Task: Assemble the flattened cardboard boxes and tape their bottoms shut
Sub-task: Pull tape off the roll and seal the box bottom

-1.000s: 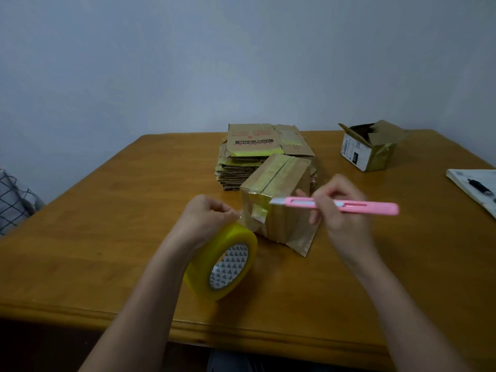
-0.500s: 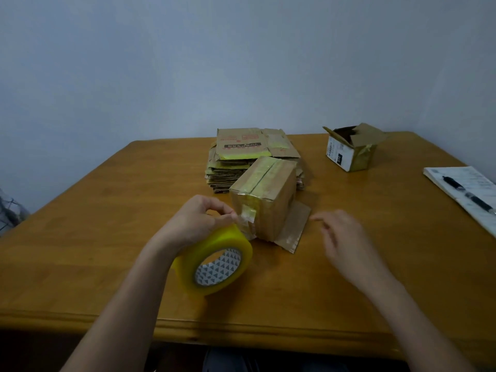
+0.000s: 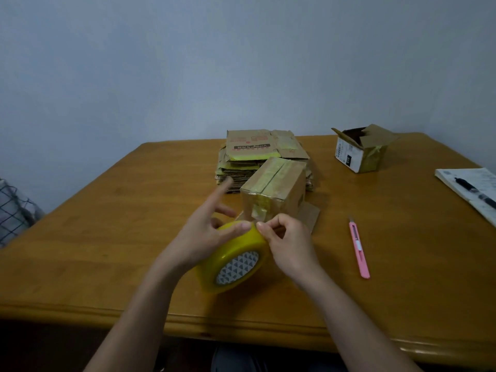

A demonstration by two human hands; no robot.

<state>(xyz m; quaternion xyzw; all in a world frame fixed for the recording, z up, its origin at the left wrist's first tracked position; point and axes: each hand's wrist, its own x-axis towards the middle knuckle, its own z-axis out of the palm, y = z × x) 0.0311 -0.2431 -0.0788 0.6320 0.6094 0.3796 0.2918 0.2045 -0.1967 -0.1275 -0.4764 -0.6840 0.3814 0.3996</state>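
A small cardboard box [image 3: 276, 187] stands on the table with its taped bottom seam facing up and a tape tail down its near side. Just in front of it is the yellow tape roll [image 3: 236, 261], tilted on edge. My left hand [image 3: 204, 232] holds the roll, thumb across its top rim, index finger stretched out toward the stack. My right hand [image 3: 290, 242] pinches the tape's loose end at the roll's top edge. Behind the box lies the stack of flattened boxes [image 3: 249, 151].
A pink utility knife [image 3: 359, 249] lies on the wooden table [image 3: 107, 237] to the right of my hands. An assembled open box [image 3: 361, 150] stands at the back right. A notebook with a pen [image 3: 472, 186] sits at the right edge.
My right hand let go of the pink knife, which now lies on the table, and moved left to the roll. My left hand's index finger has lifted off the roll.
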